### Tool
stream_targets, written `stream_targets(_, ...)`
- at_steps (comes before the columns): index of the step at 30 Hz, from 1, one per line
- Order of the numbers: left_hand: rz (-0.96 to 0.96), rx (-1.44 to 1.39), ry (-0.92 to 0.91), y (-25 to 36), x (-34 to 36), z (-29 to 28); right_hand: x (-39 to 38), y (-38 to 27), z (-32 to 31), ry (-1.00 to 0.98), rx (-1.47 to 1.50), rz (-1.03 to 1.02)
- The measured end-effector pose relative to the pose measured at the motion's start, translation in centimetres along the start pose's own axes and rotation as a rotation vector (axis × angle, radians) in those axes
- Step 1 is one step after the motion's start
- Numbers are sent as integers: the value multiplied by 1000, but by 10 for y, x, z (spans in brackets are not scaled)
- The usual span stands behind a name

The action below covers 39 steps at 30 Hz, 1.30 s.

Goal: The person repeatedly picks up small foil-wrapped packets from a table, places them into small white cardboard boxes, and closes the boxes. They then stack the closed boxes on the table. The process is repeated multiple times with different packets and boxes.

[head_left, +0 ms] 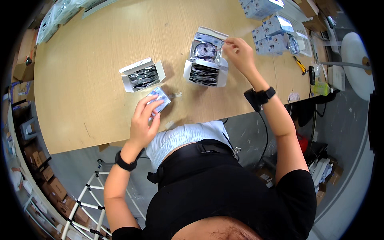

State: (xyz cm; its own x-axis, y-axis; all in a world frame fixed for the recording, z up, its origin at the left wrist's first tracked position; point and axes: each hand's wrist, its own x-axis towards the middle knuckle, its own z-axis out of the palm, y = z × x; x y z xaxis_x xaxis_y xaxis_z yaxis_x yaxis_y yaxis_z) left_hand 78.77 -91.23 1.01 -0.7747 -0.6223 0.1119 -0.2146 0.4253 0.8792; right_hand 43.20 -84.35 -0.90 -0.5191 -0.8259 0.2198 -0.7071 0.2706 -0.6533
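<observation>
Left hand was clasped on blue box; clear packet was seemingly pinched by right hand; tearing was judged possible from tugging.

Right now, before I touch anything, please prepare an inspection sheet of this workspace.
Surface: light wooden table.
Job's things: left white box and right white box, both open, holding dark packets; silvery pouch beyond the right one's packets.
Clutter: plastic scraps, yellow-and-black tool, stacked blue-white boxes.
Left hand: on small blue box.
Right hand: fingertips near the pouch's far corner; contact unclear.
Cables: black cable hanging below the right wrist.
Surroundings: cardboard boxes, white tube frame at left.
</observation>
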Motion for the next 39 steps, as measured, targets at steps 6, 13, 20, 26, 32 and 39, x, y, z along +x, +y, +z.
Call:
stream_targets(6, -60, -128, -117, 29, 63, 20, 23, -24, 22, -204, -436, -139)
stream_targets(13, -150, -207, -115, 20, 79, 64, 45, -10, 33, -526, -577, -47)
stream_targets(20, -207, -182, -109, 12, 83, 84, 42, -20, 32, -648, -306, -90)
stream_targets(26, -289, -211, 31, 6, 86, 81, 56, -4, -48, -449, 430, 40)
stream_targets(32, -314, -92, 103, -9, 95, 97, -14, 115, -70, -594, 281, 440)
stream_targets(39, -383, -64, -25, -18, 88, 109, -86, 181, -34, -526, 11, 376)
